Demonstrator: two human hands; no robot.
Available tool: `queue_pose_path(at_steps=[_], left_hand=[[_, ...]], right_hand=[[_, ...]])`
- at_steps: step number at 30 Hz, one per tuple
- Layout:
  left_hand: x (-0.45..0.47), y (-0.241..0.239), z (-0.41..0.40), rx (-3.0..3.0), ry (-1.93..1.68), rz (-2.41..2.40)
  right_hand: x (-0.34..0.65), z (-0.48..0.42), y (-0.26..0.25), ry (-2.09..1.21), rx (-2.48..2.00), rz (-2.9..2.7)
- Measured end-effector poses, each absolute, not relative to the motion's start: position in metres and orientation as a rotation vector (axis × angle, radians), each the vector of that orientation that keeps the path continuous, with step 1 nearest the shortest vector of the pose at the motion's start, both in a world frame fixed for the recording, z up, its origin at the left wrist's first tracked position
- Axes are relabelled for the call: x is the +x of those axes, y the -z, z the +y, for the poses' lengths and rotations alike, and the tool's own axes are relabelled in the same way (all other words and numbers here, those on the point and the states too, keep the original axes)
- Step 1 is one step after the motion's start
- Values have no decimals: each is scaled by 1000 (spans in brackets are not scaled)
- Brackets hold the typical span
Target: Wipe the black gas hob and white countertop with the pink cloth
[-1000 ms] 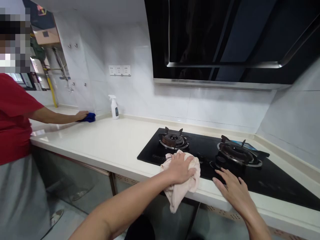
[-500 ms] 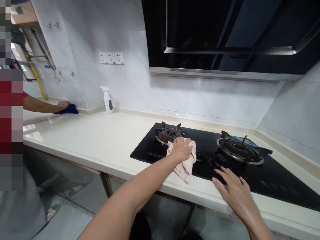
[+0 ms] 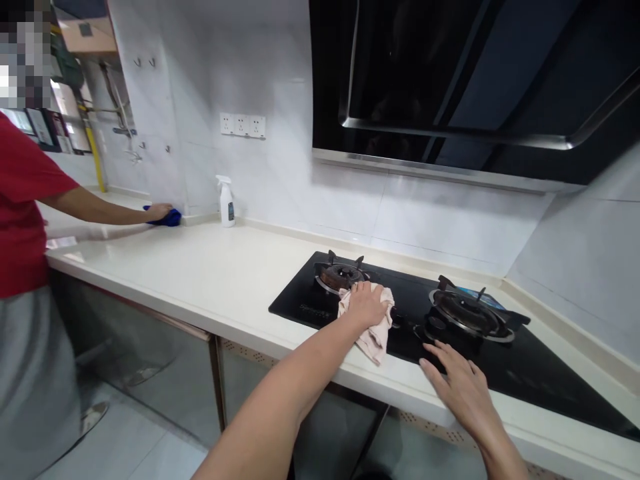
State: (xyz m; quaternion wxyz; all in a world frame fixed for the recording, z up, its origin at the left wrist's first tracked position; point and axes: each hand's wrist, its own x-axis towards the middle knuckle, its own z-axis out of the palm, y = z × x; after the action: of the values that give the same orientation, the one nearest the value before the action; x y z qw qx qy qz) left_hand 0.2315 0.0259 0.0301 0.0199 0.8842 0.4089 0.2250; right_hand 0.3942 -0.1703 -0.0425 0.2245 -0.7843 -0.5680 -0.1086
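Note:
My left hand presses a pale pink cloth onto the black gas stove, just in front of the left burner. Its fingers are bent over the cloth, and one corner hangs toward the stove's front edge. My right hand hovers or rests at that front edge with fingers spread and nothing in it; whether it touches the glass I cannot tell. Close ahead of its fingertips is a black control knob. Behind that stands the right burner.
A black range hood hangs low over the stove. On the pale countertop a white spray bottle stands against the wall. At the left, a co-worker in a red shirt holds a blue cloth on the counter.
The view has swung left, showing more of the co-worker. My left hand and the cloth stay by the left burner, and my right hand remains near the front edge.

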Motion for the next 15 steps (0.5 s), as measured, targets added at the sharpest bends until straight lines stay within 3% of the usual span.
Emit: queue_pose_path(at_steps=[15], left_hand=[[151,-28,-59,2910,-490,899]], right_hand=[[396,-165,52,278,-2146,-1531]])
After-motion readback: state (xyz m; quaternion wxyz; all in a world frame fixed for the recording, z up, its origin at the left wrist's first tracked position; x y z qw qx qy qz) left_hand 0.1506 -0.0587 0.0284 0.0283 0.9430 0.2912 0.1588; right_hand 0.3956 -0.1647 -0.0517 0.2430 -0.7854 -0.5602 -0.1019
